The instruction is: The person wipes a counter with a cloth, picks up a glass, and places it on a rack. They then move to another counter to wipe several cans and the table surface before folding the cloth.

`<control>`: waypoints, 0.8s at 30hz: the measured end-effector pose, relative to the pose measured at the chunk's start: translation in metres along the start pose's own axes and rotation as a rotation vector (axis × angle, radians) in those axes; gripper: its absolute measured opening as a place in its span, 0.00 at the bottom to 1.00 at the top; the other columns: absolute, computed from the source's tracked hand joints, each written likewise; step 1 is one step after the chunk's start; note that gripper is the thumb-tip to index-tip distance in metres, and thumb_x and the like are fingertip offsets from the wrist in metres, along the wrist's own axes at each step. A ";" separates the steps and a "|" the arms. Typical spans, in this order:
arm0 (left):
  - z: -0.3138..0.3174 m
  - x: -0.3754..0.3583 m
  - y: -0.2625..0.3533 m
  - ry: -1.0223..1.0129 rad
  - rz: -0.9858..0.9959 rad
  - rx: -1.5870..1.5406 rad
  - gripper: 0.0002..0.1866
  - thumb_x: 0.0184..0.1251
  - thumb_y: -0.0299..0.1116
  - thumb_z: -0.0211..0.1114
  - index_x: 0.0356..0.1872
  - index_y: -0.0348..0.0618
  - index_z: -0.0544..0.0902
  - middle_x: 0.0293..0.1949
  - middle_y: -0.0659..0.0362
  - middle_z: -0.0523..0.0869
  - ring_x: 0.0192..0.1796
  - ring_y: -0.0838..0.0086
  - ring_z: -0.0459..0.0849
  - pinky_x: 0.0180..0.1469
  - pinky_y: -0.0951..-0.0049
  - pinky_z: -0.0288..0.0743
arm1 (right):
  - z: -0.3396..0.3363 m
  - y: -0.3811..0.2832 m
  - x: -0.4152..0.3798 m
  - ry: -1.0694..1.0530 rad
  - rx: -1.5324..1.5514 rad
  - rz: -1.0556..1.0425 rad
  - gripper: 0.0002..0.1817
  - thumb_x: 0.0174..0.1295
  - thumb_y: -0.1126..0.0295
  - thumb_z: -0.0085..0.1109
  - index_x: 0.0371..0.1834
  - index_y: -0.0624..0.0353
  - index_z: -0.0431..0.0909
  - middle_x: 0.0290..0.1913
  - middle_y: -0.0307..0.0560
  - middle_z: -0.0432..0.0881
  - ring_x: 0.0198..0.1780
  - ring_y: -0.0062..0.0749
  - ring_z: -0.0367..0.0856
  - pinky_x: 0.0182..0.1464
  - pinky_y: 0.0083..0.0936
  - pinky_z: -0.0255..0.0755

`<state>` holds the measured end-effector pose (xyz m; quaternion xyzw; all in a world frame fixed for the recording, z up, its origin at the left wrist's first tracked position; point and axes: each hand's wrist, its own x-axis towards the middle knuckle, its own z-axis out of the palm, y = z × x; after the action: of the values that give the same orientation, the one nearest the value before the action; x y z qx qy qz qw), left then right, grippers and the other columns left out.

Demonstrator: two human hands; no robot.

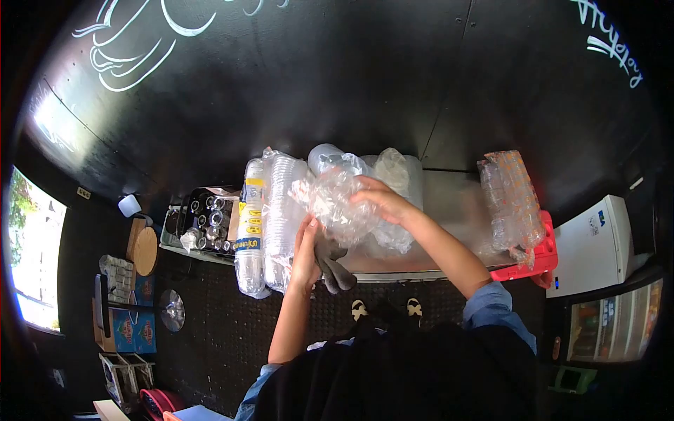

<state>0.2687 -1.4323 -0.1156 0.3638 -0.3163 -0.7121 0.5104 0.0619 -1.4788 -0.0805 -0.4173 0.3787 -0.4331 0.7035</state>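
A crumpled clear plastic bag [338, 210] is bunched up over the metal counter, between my two hands. My right hand [382, 201] grips it from the right, fingers curled into the film. At its lower left edge, my left hand [305, 256] is closed with the thumb up against the plastic. Just left of the bag lies a sleeve of stacked clear cups [282, 189]. Behind it are a clear rounded plastic container [326, 156] and another bagged stack [392, 168]. A dark grey glove [335, 270] hangs over the counter's front edge, close to my left hand.
A labelled cup sleeve [250, 228] and a crate of bottles or jars [210, 221] sit at the left. On the right, orange-patterned plastic packs [516, 200] rest by a red crate [544, 252], with a white freezer [593, 245] beyond. A stool base [173, 310] stands on the floor.
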 end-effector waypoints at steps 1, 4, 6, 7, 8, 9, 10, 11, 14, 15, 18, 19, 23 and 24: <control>-0.001 -0.001 0.002 0.005 0.005 0.000 0.29 0.70 0.43 0.56 0.65 0.37 0.62 0.53 0.52 0.75 0.54 0.68 0.76 0.54 0.68 0.73 | -0.006 -0.003 0.004 -0.007 -0.001 0.000 0.27 0.53 0.69 0.60 0.59 0.59 0.69 0.48 0.43 0.78 0.51 0.28 0.77 0.50 0.28 0.74; 0.008 -0.011 0.016 0.000 0.030 0.035 0.26 0.71 0.41 0.54 0.64 0.38 0.65 0.54 0.53 0.75 0.55 0.70 0.75 0.57 0.68 0.71 | -0.038 -0.015 0.030 0.083 0.215 -0.085 0.18 0.54 0.68 0.59 0.49 0.57 0.75 0.44 0.42 0.80 0.45 0.29 0.81 0.45 0.31 0.79; 0.003 -0.011 0.016 0.009 0.040 0.062 0.25 0.70 0.39 0.54 0.64 0.38 0.65 0.54 0.53 0.75 0.55 0.70 0.75 0.57 0.68 0.70 | -0.065 -0.019 0.055 0.159 0.227 -0.134 0.16 0.54 0.68 0.59 0.47 0.57 0.76 0.43 0.42 0.81 0.43 0.30 0.82 0.44 0.32 0.80; 0.001 -0.011 0.016 0.012 0.043 0.089 0.25 0.70 0.38 0.55 0.64 0.38 0.65 0.54 0.53 0.75 0.56 0.70 0.74 0.58 0.69 0.70 | -0.074 -0.023 0.062 0.223 0.220 -0.125 0.16 0.55 0.66 0.60 0.46 0.57 0.76 0.43 0.43 0.81 0.42 0.33 0.83 0.45 0.33 0.80; -0.001 -0.011 0.017 0.017 0.049 0.088 0.25 0.70 0.38 0.55 0.64 0.38 0.65 0.54 0.53 0.75 0.56 0.70 0.74 0.58 0.69 0.70 | -0.085 -0.026 0.068 0.242 0.207 -0.078 0.18 0.55 0.64 0.61 0.47 0.58 0.76 0.45 0.45 0.81 0.44 0.35 0.82 0.46 0.34 0.79; -0.002 -0.011 0.017 0.020 0.048 0.085 0.25 0.70 0.36 0.55 0.65 0.38 0.65 0.55 0.52 0.75 0.56 0.69 0.74 0.58 0.69 0.70 | -0.095 -0.024 0.077 0.261 0.195 -0.030 0.20 0.55 0.62 0.63 0.49 0.58 0.75 0.46 0.47 0.80 0.46 0.37 0.81 0.48 0.35 0.78; -0.003 -0.011 0.017 0.021 0.047 0.081 0.25 0.69 0.35 0.54 0.65 0.39 0.65 0.55 0.52 0.75 0.57 0.69 0.74 0.58 0.70 0.70 | -0.098 -0.022 0.082 0.256 0.194 -0.029 0.20 0.55 0.62 0.63 0.49 0.58 0.75 0.46 0.47 0.80 0.46 0.37 0.81 0.48 0.35 0.78; -0.002 -0.012 0.017 0.025 0.051 0.082 0.25 0.69 0.35 0.54 0.65 0.39 0.65 0.55 0.52 0.75 0.57 0.69 0.74 0.58 0.70 0.70 | -0.101 -0.019 0.087 0.303 0.138 0.007 0.20 0.57 0.60 0.62 0.49 0.58 0.74 0.45 0.47 0.81 0.45 0.37 0.82 0.47 0.37 0.78; 0.002 -0.015 0.020 0.025 0.069 0.085 0.25 0.69 0.34 0.53 0.65 0.37 0.65 0.55 0.49 0.76 0.56 0.66 0.76 0.58 0.67 0.71 | -0.113 0.000 0.109 0.351 0.085 -0.002 0.24 0.58 0.56 0.62 0.53 0.59 0.72 0.49 0.49 0.79 0.48 0.39 0.81 0.48 0.40 0.77; 0.002 -0.016 0.020 0.024 0.078 0.092 0.25 0.69 0.34 0.53 0.65 0.38 0.65 0.55 0.48 0.76 0.56 0.65 0.76 0.58 0.67 0.71 | -0.111 0.001 0.111 0.356 0.088 -0.046 0.28 0.58 0.54 0.63 0.56 0.60 0.70 0.53 0.51 0.77 0.52 0.40 0.79 0.50 0.42 0.75; 0.006 -0.019 0.024 0.028 0.086 0.112 0.25 0.68 0.33 0.53 0.66 0.40 0.64 0.56 0.48 0.75 0.56 0.65 0.76 0.59 0.67 0.70 | -0.101 0.007 0.113 0.743 -0.195 -0.202 0.38 0.53 0.52 0.67 0.62 0.62 0.63 0.61 0.59 0.65 0.62 0.43 0.68 0.60 0.35 0.65; 0.008 -0.020 0.026 0.028 0.084 0.127 0.25 0.68 0.33 0.53 0.66 0.40 0.64 0.56 0.48 0.75 0.56 0.65 0.75 0.59 0.67 0.70 | -0.101 0.004 0.110 0.742 -0.194 -0.200 0.38 0.53 0.52 0.67 0.62 0.62 0.63 0.61 0.59 0.65 0.62 0.43 0.68 0.60 0.35 0.65; 0.008 -0.021 0.027 -0.016 0.061 0.092 0.25 0.69 0.31 0.53 0.67 0.41 0.63 0.58 0.50 0.72 0.58 0.67 0.73 0.60 0.70 0.68 | -0.106 -0.004 0.101 0.846 -0.406 -0.499 0.35 0.52 0.55 0.67 0.61 0.58 0.66 0.59 0.61 0.66 0.59 0.44 0.67 0.59 0.33 0.64; 0.008 -0.020 0.025 -0.011 0.070 0.109 0.25 0.68 0.31 0.52 0.66 0.41 0.64 0.58 0.49 0.73 0.58 0.66 0.73 0.60 0.69 0.69 | -0.105 -0.007 0.093 0.766 -0.586 -0.599 0.32 0.53 0.55 0.66 0.59 0.58 0.69 0.58 0.62 0.66 0.60 0.46 0.66 0.60 0.34 0.63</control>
<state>0.2783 -1.4194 -0.0868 0.3758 -0.3702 -0.6775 0.5125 -0.0029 -1.5939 -0.1285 -0.4975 0.5761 -0.6112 0.2171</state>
